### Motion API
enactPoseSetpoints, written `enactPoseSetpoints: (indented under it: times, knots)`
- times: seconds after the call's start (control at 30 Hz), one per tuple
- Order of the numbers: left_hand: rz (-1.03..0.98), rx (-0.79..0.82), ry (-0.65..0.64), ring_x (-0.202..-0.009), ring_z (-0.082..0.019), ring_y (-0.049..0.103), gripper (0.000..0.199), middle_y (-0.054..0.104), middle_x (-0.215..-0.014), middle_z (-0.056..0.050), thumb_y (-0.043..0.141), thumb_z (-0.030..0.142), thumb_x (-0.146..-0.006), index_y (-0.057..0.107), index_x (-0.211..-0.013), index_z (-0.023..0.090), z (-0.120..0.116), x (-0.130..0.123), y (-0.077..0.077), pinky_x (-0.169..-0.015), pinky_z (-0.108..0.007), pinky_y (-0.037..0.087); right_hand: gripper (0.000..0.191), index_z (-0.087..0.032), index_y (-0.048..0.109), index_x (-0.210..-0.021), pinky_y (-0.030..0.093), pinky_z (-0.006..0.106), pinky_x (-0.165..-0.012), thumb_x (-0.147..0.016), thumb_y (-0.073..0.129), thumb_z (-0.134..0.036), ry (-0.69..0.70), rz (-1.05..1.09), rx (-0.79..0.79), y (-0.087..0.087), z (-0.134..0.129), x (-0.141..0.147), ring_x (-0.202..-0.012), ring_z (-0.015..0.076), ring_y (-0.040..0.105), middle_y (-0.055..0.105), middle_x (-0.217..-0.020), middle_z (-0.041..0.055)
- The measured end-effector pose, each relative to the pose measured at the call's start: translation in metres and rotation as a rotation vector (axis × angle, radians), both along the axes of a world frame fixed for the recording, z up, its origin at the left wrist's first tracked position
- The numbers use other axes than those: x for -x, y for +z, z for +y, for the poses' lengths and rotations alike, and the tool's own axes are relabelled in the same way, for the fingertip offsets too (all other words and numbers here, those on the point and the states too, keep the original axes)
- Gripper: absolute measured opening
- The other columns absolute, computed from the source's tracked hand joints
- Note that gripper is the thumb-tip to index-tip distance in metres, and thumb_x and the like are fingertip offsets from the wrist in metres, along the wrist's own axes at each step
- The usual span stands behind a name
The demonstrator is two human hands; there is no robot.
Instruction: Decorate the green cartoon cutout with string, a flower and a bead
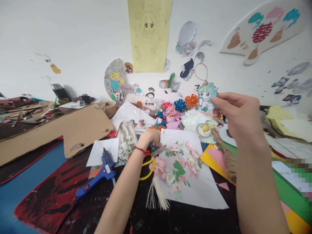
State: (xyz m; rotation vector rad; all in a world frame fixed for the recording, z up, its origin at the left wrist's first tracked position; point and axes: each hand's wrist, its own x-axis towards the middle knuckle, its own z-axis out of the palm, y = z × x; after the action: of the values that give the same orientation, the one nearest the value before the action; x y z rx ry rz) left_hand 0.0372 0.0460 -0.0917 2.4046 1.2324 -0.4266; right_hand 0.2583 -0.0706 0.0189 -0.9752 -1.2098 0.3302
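My right hand [230, 110] is raised at the right and pinches the edge of a paper unicorn cutout [206, 96] with a mint mane. A string loop [201, 72] rises from the cutout's top. Low in the middle, my left hand [151, 136] bends its fingers down at the near-left edge of a white sheet [195, 195]. Whatever those fingers hold, if anything, is hidden. Just below it lie scissors with yellow handles [149, 172], their blades over the sheet. Pink, green and white scraps [180, 165] cover the sheet, and a pale tassel [157, 195] hangs off a pink piece beside it.
A blue glue gun [97, 178] lies at the left on a white card [94, 154]. Cardboard [80, 126] stretches behind it. Colourful yarn flowers [179, 105] stand against the wall. Twine [227, 159] and coloured sheets [214, 159] lie at the right.
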Motion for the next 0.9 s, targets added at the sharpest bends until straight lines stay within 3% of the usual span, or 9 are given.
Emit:
enactPoseSetpoints:
  times: [0.2, 0.4, 0.47, 0.7, 0.83, 0.9]
  knots:
    - [-0.139, 0.018, -0.056, -0.102, -0.021, 0.064, 0.033, 0.062, -0.12, -0.009, 0.06, 0.036, -0.095, 0.06, -0.12, 0.015, 0.007, 0.011, 0.001, -0.086, -0.041, 0.056, 0.011, -0.018, 0.074, -0.073, 0.038, 0.025, -0.044, -0.067, 0.081, -0.023, 0.003, -0.021, 0.002, -0.001, -0.001, 0.0, -0.044, 0.0091, 0.051, 0.058, -0.055, -0.0029]
    - [-0.357, -0.073, -0.052, -0.073, -0.014, 0.062, 0.007, 0.07, -0.075, -0.002, 0.068, 0.019, -0.078, 0.071, -0.075, 0.012, 0.009, 0.022, 0.011, -0.064, -0.022, 0.047, 0.01, -0.018, 0.074, -0.074, 0.038, 0.025, -0.046, -0.068, 0.08, -0.023, 0.006, -0.026, 0.024, 0.001, -0.002, 0.004, -0.045, 0.0093, 0.05, 0.057, -0.053, -0.003]
    - [-0.422, -0.091, -0.059, -0.067, -0.013, 0.06, 0.007, 0.068, -0.068, -0.001, 0.067, 0.017, -0.074, 0.072, -0.072, 0.013, 0.009, 0.027, 0.016, -0.059, -0.02, 0.042, 0.009, -0.018, 0.074, -0.073, 0.038, 0.025, -0.046, -0.068, 0.079, -0.022, 0.003, -0.03, 0.022, 0.001, -0.002, 0.005, -0.046, 0.0094, 0.05, 0.057, -0.054, -0.0029]
    - [-0.493, -0.111, -0.081, -0.068, -0.012, 0.061, 0.015, 0.071, -0.073, 0.0, 0.064, 0.023, -0.076, 0.074, -0.079, 0.014, 0.002, 0.037, 0.036, -0.059, -0.02, 0.042, 0.012, -0.017, 0.074, -0.076, 0.038, 0.025, -0.047, -0.068, 0.08, -0.022, 0.003, -0.016, 0.025, 0.0, -0.004, 0.005, -0.046, 0.0092, 0.051, 0.058, -0.056, -0.0024]
    - [-0.384, -0.146, -0.014, -0.071, -0.014, 0.064, 0.008, 0.07, -0.072, -0.001, 0.068, 0.019, -0.077, 0.073, -0.078, 0.014, 0.001, 0.034, 0.033, -0.061, -0.021, 0.046, 0.011, -0.017, 0.074, -0.075, 0.038, 0.025, -0.047, -0.069, 0.08, -0.023, 0.009, -0.041, 0.024, -0.001, -0.003, 0.005, -0.047, 0.0093, 0.05, 0.057, -0.055, -0.0025]
    - [-0.308, -0.195, 0.059, -0.076, -0.016, 0.066, 0.012, 0.07, -0.082, -0.003, 0.068, 0.024, -0.083, 0.072, -0.086, 0.013, 0.002, 0.032, 0.027, -0.068, -0.026, 0.052, 0.01, -0.018, 0.074, -0.074, 0.038, 0.025, -0.047, -0.069, 0.079, -0.024, 0.008, -0.053, 0.021, -0.001, -0.003, 0.005, -0.047, 0.0095, 0.05, 0.057, -0.054, -0.0029]
